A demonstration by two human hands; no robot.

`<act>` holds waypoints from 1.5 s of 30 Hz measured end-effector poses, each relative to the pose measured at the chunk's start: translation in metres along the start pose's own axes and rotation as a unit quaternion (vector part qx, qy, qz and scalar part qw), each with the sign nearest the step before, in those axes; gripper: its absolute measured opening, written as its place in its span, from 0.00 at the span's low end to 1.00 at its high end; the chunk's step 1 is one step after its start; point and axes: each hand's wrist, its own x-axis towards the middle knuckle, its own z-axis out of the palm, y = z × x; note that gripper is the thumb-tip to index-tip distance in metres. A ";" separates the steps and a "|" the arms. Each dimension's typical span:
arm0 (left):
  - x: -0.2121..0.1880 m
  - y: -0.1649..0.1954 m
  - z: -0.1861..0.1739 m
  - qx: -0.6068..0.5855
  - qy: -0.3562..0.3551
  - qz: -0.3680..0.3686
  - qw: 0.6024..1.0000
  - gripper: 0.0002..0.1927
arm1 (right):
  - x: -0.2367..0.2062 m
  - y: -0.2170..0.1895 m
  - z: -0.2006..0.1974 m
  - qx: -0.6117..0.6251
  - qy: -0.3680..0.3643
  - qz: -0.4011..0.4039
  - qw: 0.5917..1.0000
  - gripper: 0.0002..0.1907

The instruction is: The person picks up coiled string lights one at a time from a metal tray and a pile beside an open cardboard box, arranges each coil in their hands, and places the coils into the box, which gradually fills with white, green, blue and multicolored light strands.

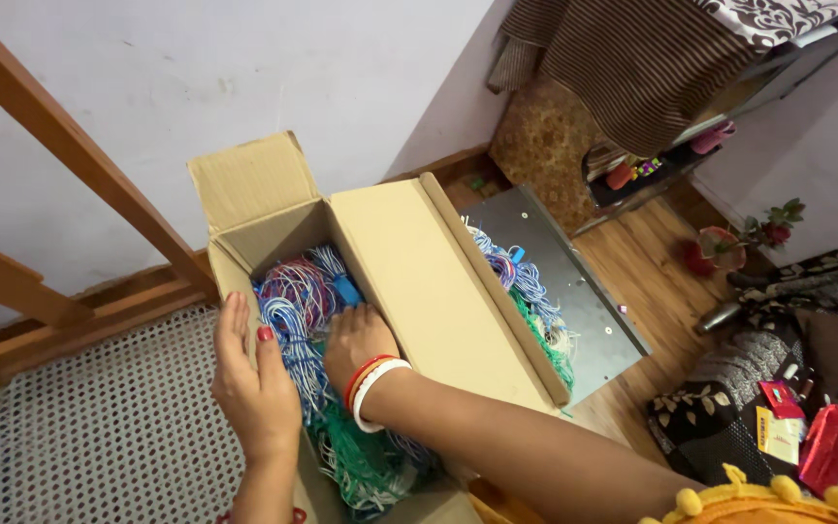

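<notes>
The right hand [356, 340] reaches into the cardboard box [409, 281], and its fingertips are buried among the bundled wires [293, 301], so whether they grip anything cannot be told. The left hand [249, 383] covers part of the box's near-left wall. The box's near end runs off the picture's bottom edge, as do both forearms. The box's opened flap hides part of a second heap of wires [531, 301] on the grey metal sheet [584, 291]. Small packets [792, 427] at the right are too small to tell.
</notes>
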 end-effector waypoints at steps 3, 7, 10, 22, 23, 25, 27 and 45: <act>0.000 0.001 0.000 0.008 -0.001 0.010 1.000 0.24 | -0.015 -0.001 -0.018 -0.011 -0.141 -0.038 0.989 0.26; 0.000 0.002 0.000 0.035 -0.005 0.005 0.999 0.23 | -0.022 -0.002 -0.022 -0.060 -0.178 -0.066 0.980 0.35; -0.002 0.002 0.001 0.039 -0.006 0.008 0.999 0.24 | -0.022 -0.003 -0.013 -0.072 -0.203 -0.079 0.973 0.45; -0.002 -0.003 0.002 0.067 -0.011 0.022 0.997 0.23 | -0.049 0.018 0.012 0.035 0.201 -0.091 0.975 0.21; -0.002 -0.003 0.002 0.065 -0.011 0.024 0.998 0.23 | -0.050 0.023 0.010 0.057 0.230 -0.103 0.966 0.19; 0.000 -0.004 0.002 0.065 -0.013 0.030 0.997 0.24 | -0.053 0.029 0.005 0.052 0.202 -0.136 0.968 0.14; -0.001 -0.004 0.002 0.069 -0.013 0.033 0.997 0.24 | -0.057 0.032 0.002 0.049 0.192 -0.157 0.968 0.12; 0.001 -0.007 0.002 0.140 -0.036 0.038 0.989 0.26 | -0.049 0.041 -0.011 0.152 0.118 -0.197 0.961 0.11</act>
